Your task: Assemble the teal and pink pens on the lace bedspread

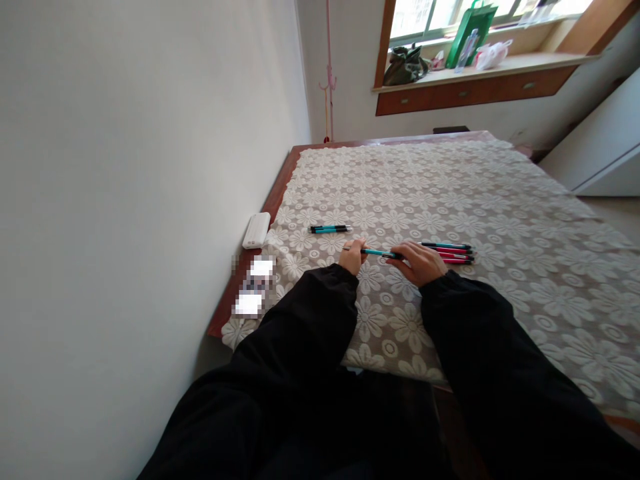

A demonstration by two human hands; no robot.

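Note:
A teal pen with black parts [376,253] lies level between my two hands, just above the tablecloth. My left hand [353,256] is closed on its left end, with the tip poking out past the fingers. Around the black right end, my right hand [419,262] is closed too, its fingers partly covering the pen. Beyond my left hand, a small group of teal and black pens [330,229] rests on the cloth. Several more pens, red and teal with black ends [455,253], lie side by side just right of my right hand.
A flower-patterned tablecloth [400,180] covers the wooden table. At its left edge sit a white box-shaped device [257,230] and a blurred-out item [254,287], close to the wall. Past the table, a windowsill holds a green bag [467,37], a bottle and other bags.

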